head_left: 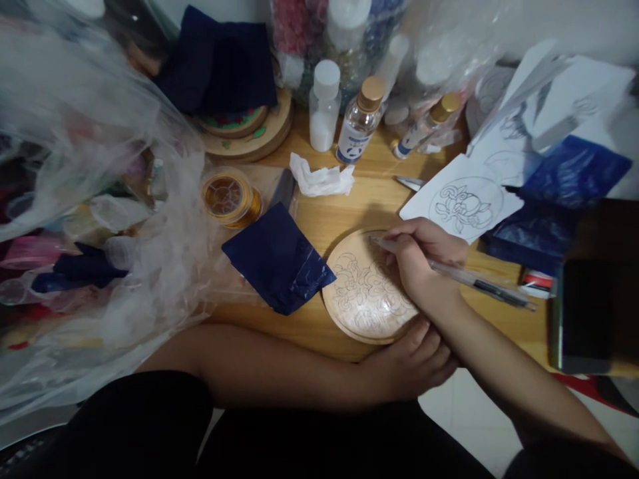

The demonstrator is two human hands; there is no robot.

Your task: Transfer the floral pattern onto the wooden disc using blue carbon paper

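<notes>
A round wooden disc (372, 319) with a floral line drawing lies at the table's front edge. My right hand (422, 249) is closed around a clear-barrelled pen (456, 271), its tip near the disc's far rim. Beneath my right forearm, my left hand (412, 356) has its fingers bent against the disc's near right edge, gripping it; part of this hand is hidden. A dark blue sheet of transfer paper (274, 256) touches the disc's left side. Beyond my right hand lies a white paper (464, 203) with a similar flower drawing.
A spool of golden wire (231, 197), a crumpled tissue (322, 176) and small bottles (357, 123) stand or lie beyond. Plastic bags (164, 179) crowd the left. At right are more blue sheets (576, 173) and a dark phone-like device (584, 316). A metal blade tip (409, 182) pokes from under the paper.
</notes>
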